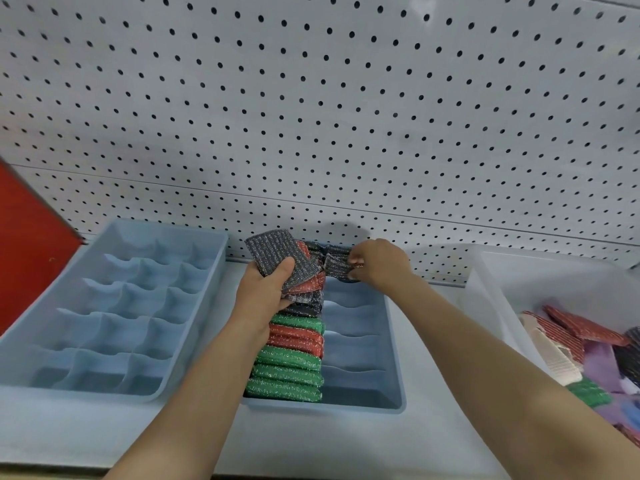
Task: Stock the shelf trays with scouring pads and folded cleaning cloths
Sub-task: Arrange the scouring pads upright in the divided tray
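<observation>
Your left hand [266, 289] is closed around a fanned bunch of glittery dark grey and red scouring pads [277, 256], thumb pressed across the front of them, held just above the far end of the middle tray. Your right hand [379, 263] reaches in from the right and pinches a dark grey sparkly scouring pad [334, 261] between fingertips and thumb at the tray's far right corner; its left edge touches the bunch in your left hand.

Below your hands sits the pale blue plastic divided tray [394, 382] on the grey shelf [104, 431]. Its left column is packed with a row of green, red and dark scouring pads [291, 358] standing on edge, running from the near edge up to your left hand. Its right column of compartments is bare up to the pad you are pinching.

Along the shelf's left side lies a second pale blue divided tray [114, 306]. At the right edge stands a translucent white plastic bin [498, 306] with loose red, green and dark pads and purple cloths [599, 362] heaped inside. A white pegboard [311, 116] backs the shelf.
</observation>
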